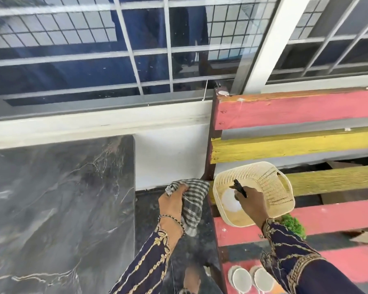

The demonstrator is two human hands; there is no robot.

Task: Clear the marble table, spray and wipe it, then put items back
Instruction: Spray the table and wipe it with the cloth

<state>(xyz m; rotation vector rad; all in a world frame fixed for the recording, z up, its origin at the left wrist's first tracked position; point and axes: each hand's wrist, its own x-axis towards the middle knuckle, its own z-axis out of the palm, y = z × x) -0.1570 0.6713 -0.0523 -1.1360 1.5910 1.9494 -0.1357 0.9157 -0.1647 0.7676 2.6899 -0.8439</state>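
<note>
1. Closest in, two forearms come up from the bottom edge: the left sleeve (149, 262) at six o'clock and the right sleeve (289, 257) at five, both dark blue with gold embroidery.
2. The marble table (51, 198) fills the view from seven to nine o'clock. Its grey, veined top is bare, and its right edge runs straight up the frame.
3. The left hand (174, 200), a beaded bracelet (171, 219) at the wrist, is just off the table's right edge, over the dark floor (149, 209). Its fingers are curled tight round a bunched checked cloth (194, 198), which hangs down at its three o'clock side.
4. The right hand (251, 200) reaches forward, knuckles up, into a cream woven basket (272, 183). Its fingertips pinch a small dark object (239, 187); what it is I cannot tell.
5. A white round thing (231, 201) lies in the basket, at nine o'clock from that hand.
6. The basket sits tilted on a slatted bench (306, 109) painted pink and yellow.
7. A green sprig (293, 225) lies on the bench beside the right wrist, and round white discs (241, 280) lie at its near end.
8. A barred window (136, 49) spans twelve o'clock.
</note>
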